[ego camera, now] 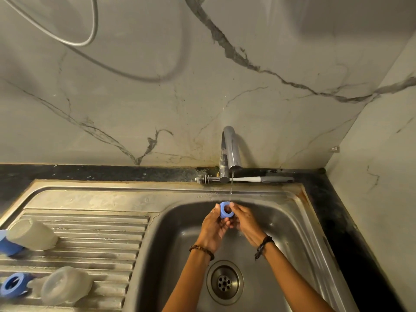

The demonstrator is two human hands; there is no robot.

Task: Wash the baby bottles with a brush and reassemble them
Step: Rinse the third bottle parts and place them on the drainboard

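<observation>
Between both hands, under the tap (230, 152): left hand (213, 226) and right hand (245, 221) pinch the wet blue ring (225, 210). Risk: slips into the sink (281, 221).

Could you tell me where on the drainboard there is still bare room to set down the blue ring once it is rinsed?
The ribbed drainboard is bare on its right half beside the sink basin. Its left side is crowded: two bottles and a blue ring.

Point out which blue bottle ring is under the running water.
The blue ring held by both hands over the sink basin; the other two blue rings lie on the drainboard.
</observation>
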